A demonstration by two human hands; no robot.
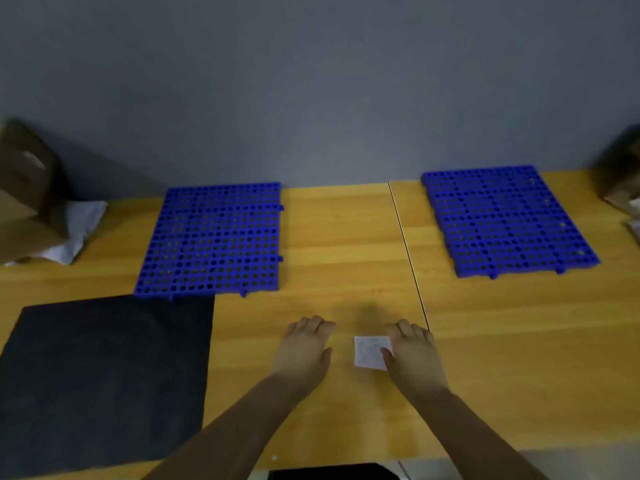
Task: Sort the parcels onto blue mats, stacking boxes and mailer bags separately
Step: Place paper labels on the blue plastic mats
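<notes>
Two blue perforated mats lie on the wooden table: one left of centre [213, 239], one at the right [507, 220]. Both are bare. Cardboard boxes [24, 192] and a white mailer bag [78, 228] are piled at the far left. More parcels [623, 178] show at the right edge, cut off and blurred. My left hand [304, 351] rests flat on the table, fingers apart, holding nothing. My right hand [414, 353] also lies flat, its thumb touching a small white paper slip [369, 351].
A black square pad [104, 375] covers the near-left table. A thin seam [408, 254] runs between the two tabletops. A grey wall stands behind. Bare wood lies between the two mats and along the near-right table.
</notes>
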